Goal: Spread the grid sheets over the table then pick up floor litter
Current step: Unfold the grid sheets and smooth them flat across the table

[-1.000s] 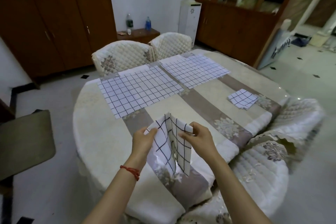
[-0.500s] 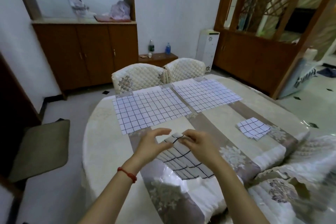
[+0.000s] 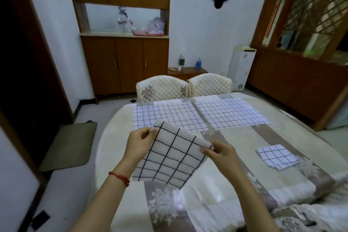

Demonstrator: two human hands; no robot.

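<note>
Two white grid sheets (image 3: 167, 117) (image 3: 228, 112) lie flat side by side across the table, a folded stack (image 3: 276, 157) sits right, another folded sheet (image 3: 173, 156) held aloft.

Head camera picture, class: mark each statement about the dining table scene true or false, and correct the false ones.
1. Both hands pinch the white black-gridded sheet by its upper corners. True: left hand, right hand.
2. Two unfolded grid sheets lie side by side at the table's far side. True: one, the other.
3. The small folded stack of grid sheets lies to the person's left. False: it lies to the right.
4. A red string bracelet sits on the right wrist. False: it is on the left wrist.
5. Three quilted cream chairs stand behind the table. False: two chair backs show, one and another.
</note>
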